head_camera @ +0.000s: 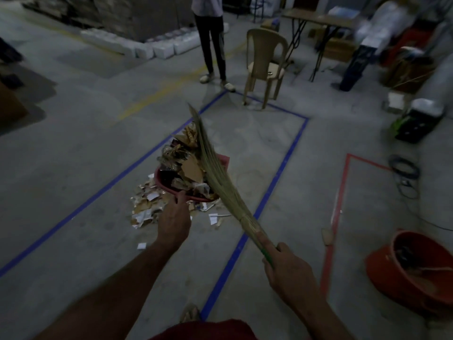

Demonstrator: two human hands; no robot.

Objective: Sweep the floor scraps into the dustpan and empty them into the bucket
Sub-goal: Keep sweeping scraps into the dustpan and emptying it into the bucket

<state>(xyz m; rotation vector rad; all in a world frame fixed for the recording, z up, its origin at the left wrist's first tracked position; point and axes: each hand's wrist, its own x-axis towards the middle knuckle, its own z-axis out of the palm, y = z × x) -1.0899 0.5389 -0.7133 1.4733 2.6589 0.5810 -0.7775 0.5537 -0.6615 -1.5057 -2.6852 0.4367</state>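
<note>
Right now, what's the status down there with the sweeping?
Left hand grips loaded dustpan; right hand grips broom. Scraps remain on floor. Bucket off right, path open.

L grip (174, 220) curled, R grip (285, 267) fisted (arms out).

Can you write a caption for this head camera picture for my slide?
Left hand grips the heaped red dustpan; right hand holds the broom over it.

Ahead of my left-hand fingers (180, 196) the heaped red plastic dustpan (221, 160) and the grass broom (210, 168) block the way. Rightward of my right hand (285, 268), bare concrete floor (291, 204) lies open up to the orange plastic bucket (382, 268).
</note>
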